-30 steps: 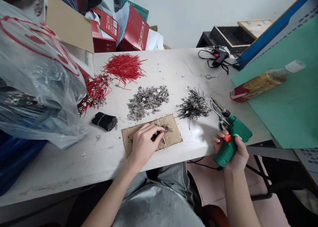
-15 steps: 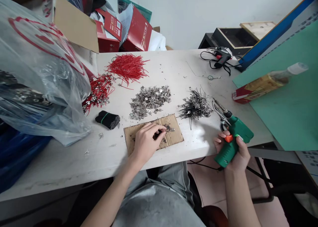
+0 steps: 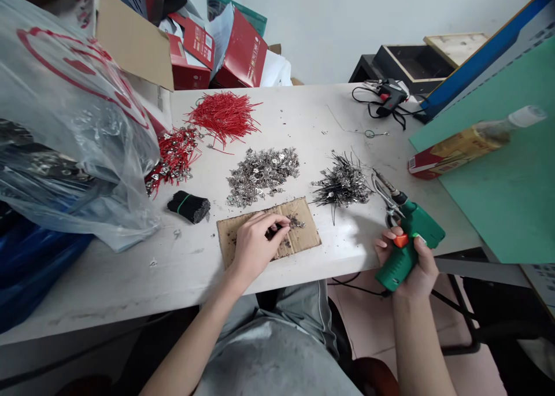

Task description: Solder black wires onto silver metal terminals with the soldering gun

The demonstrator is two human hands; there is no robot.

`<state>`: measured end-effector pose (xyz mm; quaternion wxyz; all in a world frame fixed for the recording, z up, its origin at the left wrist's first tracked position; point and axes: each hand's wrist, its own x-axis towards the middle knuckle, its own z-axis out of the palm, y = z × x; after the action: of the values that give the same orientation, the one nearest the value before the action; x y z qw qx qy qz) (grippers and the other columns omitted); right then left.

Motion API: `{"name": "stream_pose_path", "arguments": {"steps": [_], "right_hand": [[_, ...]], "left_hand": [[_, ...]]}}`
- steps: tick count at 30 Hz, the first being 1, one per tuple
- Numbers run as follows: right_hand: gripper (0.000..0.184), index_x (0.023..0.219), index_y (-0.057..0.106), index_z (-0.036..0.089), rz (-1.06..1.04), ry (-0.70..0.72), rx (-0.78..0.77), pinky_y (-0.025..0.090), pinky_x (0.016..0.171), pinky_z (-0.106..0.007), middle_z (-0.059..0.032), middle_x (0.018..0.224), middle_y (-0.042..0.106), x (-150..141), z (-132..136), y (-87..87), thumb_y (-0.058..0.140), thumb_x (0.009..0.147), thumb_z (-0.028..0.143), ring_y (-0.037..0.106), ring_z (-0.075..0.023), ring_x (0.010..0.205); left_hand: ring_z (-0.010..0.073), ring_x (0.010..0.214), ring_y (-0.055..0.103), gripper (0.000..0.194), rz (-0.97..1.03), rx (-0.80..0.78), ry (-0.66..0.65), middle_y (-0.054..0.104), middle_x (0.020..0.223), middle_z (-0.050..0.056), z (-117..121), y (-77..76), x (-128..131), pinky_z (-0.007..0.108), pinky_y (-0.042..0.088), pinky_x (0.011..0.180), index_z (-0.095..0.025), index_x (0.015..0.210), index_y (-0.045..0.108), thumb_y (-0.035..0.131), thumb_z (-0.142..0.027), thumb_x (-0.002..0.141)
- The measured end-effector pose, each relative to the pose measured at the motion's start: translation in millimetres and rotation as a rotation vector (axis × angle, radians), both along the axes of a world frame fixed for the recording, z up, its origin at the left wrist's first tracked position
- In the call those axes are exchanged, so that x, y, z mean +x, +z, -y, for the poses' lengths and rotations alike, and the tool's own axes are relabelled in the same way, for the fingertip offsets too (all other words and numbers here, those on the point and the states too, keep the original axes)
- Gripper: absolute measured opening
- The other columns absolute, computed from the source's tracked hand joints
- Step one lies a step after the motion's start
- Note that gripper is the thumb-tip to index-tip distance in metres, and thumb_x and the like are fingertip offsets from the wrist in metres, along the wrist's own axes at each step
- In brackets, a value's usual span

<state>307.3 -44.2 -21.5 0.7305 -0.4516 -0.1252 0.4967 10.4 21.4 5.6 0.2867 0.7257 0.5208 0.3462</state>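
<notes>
The white table [image 3: 186,283] bears a cardboard piece [image 3: 310,234], and beyond it the right hand [image 3: 418,280] wraps around a green soldering gun [image 3: 403,260], its tip near a heap of black-wired terminals [image 3: 344,179]. Over the cardboard, the left hand [image 3: 255,240] presses thumb and fingertips together beside a small metal terminal [image 3: 299,225]; what they pinch, I can't tell.

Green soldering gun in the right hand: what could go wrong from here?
If hot, the tip of the green soldering gun could scorch the black wires it appears close to. The left hand has its fingers near the small metal terminal, so heat there might burn them. The black cord hangs below the table edge and could snag.
</notes>
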Motion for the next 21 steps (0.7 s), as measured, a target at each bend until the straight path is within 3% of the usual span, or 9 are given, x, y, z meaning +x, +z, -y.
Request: {"name": "stream_pose_path", "arguments": {"steps": [4, 8, 11, 13, 17, 21], "right_hand": [[0.030, 0.099, 0.069, 0.019, -0.006, -0.002, 0.000, 0.050, 0.064, -0.026, -0.0018, 0.089, 0.057, -1, -1, 1.2, 0.077, 0.074, 0.034, 0.055, -0.0141, 0.078], [0.033, 0.100, 0.069, 0.018, -0.016, -0.002, -0.003, 0.050, 0.064, -0.025, -0.0017, 0.089, 0.056, -1, -1, 2.2, 0.077, 0.073, 0.034, 0.054, -0.0132, 0.078], [0.036, 0.103, 0.070, 0.017, -0.017, -0.004, -0.006, 0.052, 0.066, -0.025, -0.0017, 0.089, 0.056, -1, -1, 1.7, 0.077, 0.073, 0.035, 0.054, -0.0132, 0.078], [0.035, 0.102, 0.070, 0.018, -0.013, -0.007, -0.007, 0.053, 0.067, -0.026, -0.0019, 0.089, 0.056, -1, -1, 0.9, 0.077, 0.073, 0.035, 0.055, -0.0135, 0.078], [0.031, 0.099, 0.069, 0.020, -0.009, -0.017, 0.006, 0.054, 0.067, -0.027, -0.0016, 0.090, 0.056, -3, -2, -1.0, 0.076, 0.074, 0.036, 0.056, -0.0140, 0.078], [0.028, 0.098, 0.069, 0.020, -0.012, -0.019, 0.022, 0.054, 0.068, -0.026, -0.0021, 0.091, 0.057, -4, -3, -1.5, 0.076, 0.077, 0.036, 0.057, -0.0141, 0.080]], "left_hand": [[0.0156, 0.074, 0.066, 0.010, 0.022, -0.016, 0.020, 0.075, 0.086, -0.001, 0, -0.2, 0, 0.031, 0.056, 0.074, -0.023, 0.091, 0.073, 0.073, -0.015, 0.086], [0.0123, 0.062, 0.059, 0.006, 0.099, -0.077, 0.073, 0.073, 0.081, -0.002, 2, 1.4, -5, 0.026, 0.050, 0.061, -0.023, 0.094, 0.074, 0.072, -0.020, 0.089], [0.0116, 0.058, 0.055, 0.007, 0.150, -0.102, 0.088, 0.071, 0.077, -0.002, 2, 11.3, -9, 0.025, 0.045, 0.054, -0.024, 0.095, 0.075, 0.072, -0.022, 0.089], [0.0128, 0.066, 0.059, 0.007, 0.160, -0.060, 0.071, 0.073, 0.083, -0.001, -3, 21.8, -4, 0.026, 0.048, 0.060, -0.024, 0.096, 0.074, 0.072, -0.022, 0.089], [0.0160, 0.084, 0.067, 0.010, 0.161, 0.112, -0.022, 0.075, 0.094, 0.000, -30, 37.9, 33, 0.033, 0.054, 0.082, -0.023, 0.096, 0.072, 0.072, -0.016, 0.088], [0.0199, 0.093, 0.069, 0.015, 0.034, 0.157, -0.132, 0.077, 0.097, -0.001, -62, 35.9, 81, 0.043, 0.053, 0.091, -0.023, 0.098, 0.070, 0.073, -0.014, 0.087]]}}
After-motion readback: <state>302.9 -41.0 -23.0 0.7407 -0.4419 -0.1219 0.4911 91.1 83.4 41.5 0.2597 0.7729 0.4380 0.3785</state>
